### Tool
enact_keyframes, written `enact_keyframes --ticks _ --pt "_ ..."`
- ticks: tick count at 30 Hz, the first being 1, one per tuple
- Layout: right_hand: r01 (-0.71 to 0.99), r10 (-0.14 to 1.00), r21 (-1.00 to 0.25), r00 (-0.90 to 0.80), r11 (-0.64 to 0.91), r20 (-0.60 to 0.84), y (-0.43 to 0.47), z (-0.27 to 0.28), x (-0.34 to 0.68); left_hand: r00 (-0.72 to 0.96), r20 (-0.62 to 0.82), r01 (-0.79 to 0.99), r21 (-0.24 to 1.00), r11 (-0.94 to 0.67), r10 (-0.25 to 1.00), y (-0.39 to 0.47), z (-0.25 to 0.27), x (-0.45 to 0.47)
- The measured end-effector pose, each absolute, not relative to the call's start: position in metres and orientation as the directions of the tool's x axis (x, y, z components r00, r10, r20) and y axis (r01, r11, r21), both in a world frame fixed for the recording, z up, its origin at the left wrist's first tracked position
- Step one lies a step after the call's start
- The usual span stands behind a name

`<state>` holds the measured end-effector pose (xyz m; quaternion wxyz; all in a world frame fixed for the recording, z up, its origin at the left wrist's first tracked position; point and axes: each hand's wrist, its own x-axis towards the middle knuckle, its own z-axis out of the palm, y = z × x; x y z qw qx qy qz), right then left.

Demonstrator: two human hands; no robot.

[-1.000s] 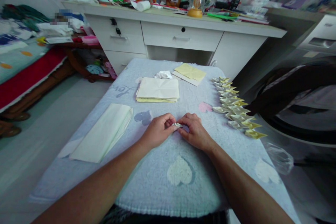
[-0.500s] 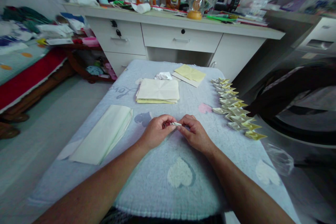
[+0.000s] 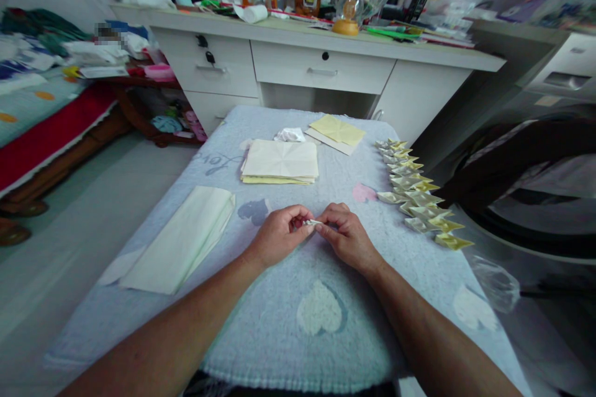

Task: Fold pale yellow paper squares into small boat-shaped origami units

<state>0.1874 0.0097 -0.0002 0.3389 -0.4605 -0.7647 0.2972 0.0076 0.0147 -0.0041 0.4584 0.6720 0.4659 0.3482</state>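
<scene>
Between my fingertips is a small piece of folded white paper (image 3: pixel 311 222), largely covered by the fingers. My left hand (image 3: pixel 282 232) pinches its left end, and my right hand (image 3: pixel 343 232) pinches the right end. Both hands are close together over the cloth-covered table (image 3: pixel 261 329). Beyond them lies a stack of creased white and yellow paper sheets (image 3: pixel 279 159). Along the right edge stand several folded paper boats (image 3: pixel 421 198), white and yellow, in a row. To the left of my left arm rests a long folded stack of pale paper (image 3: pixel 181 239).
A crumpled white tissue (image 3: pixel 289 134) and two flat sheets, one yellow (image 3: pixel 338 129), lie at the table's far side. Behind stands a white desk (image 3: pixel 321 68) crowded with items. A washing machine (image 3: pixel 559 136) is on the right, a bed (image 3: pixel 51 130) on the left.
Both hands stay almost in place, still pinching the small folded paper. The paper shows slightly narrower between the fingers than before.
</scene>
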Motion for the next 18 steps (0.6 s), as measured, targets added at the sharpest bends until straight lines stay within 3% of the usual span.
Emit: enact_keyframes --ticks 9,18 --pt "0.415 0.901 -0.831 -0.376 0.372 0.216 0.0073 0.0017 0.1871 0.389 -0.068 0.057 0.997 0.050 0.919 0.0159 -0.0050 0.0030" --pt "0.454 0.902 -0.797 -0.349 0.399 0.253 0.0065 0.0038 0.1851 0.405 -0.081 0.103 0.994 0.042 0.911 0.0148 -0.0068 0.0068"
